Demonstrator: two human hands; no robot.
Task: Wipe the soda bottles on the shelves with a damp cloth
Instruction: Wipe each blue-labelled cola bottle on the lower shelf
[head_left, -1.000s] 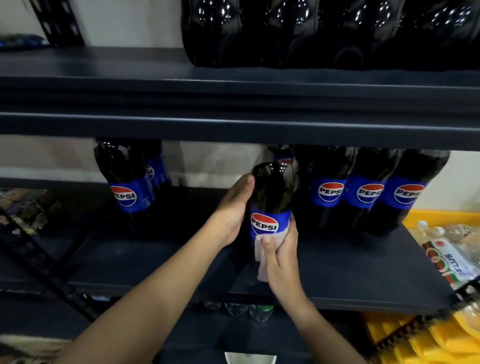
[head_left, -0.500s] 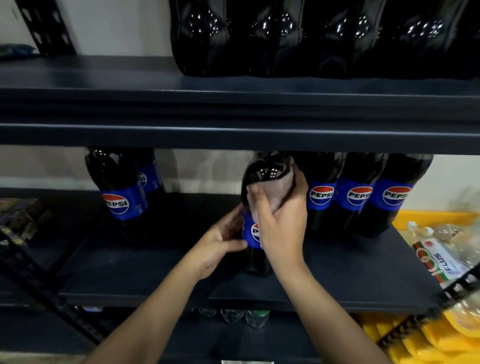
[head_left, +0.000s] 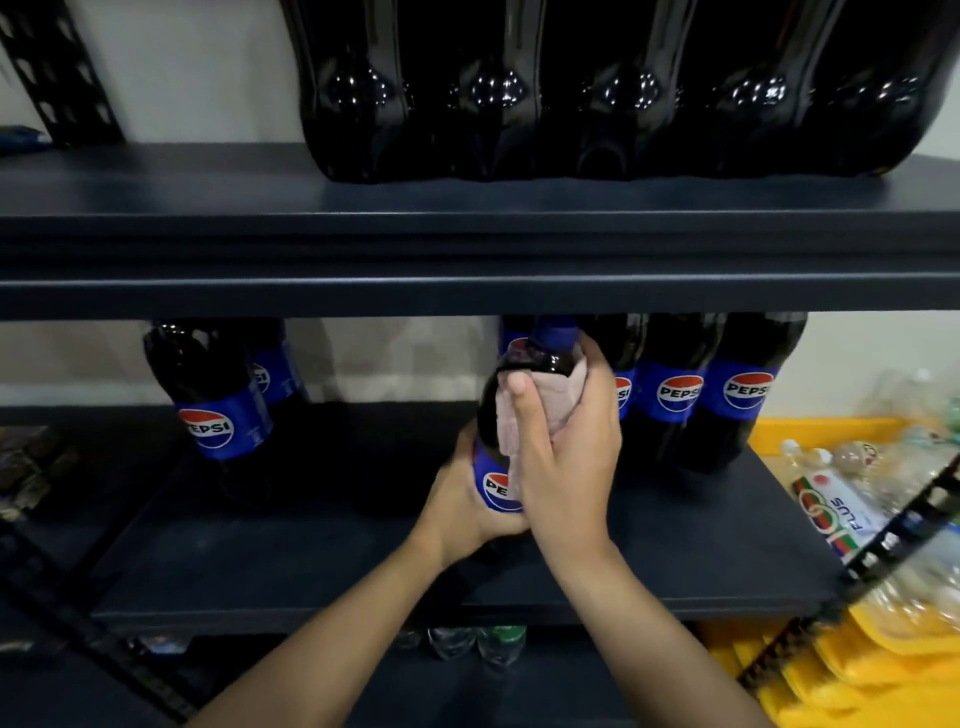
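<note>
A dark Pepsi bottle (head_left: 491, 415) with a blue label and blue cap stands tilted toward me over the middle shelf (head_left: 311, 561). My left hand (head_left: 460, 506) grips its lower body at the label. My right hand (head_left: 569, 452) wraps a pale pinkish cloth (head_left: 540, 402) around the bottle's upper body, below the cap. More Pepsi bottles stand behind on the right (head_left: 675, 395) and two on the left (head_left: 208, 395). Bottle bases (head_left: 613, 93) line the upper shelf.
The upper shelf edge (head_left: 467, 291) hangs just above the held bottle's cap. Yellow trays with clear water bottles (head_left: 852, 499) sit to the right. Small bottle tops (head_left: 478, 642) show on the shelf below. A perforated black upright (head_left: 57, 73) stands at far left.
My right hand slid the cloth up from the bottle's lower body to its shoulder. My left hand dropped from the shoulder to the label. The bottle tipped toward me and its cap came into view.
</note>
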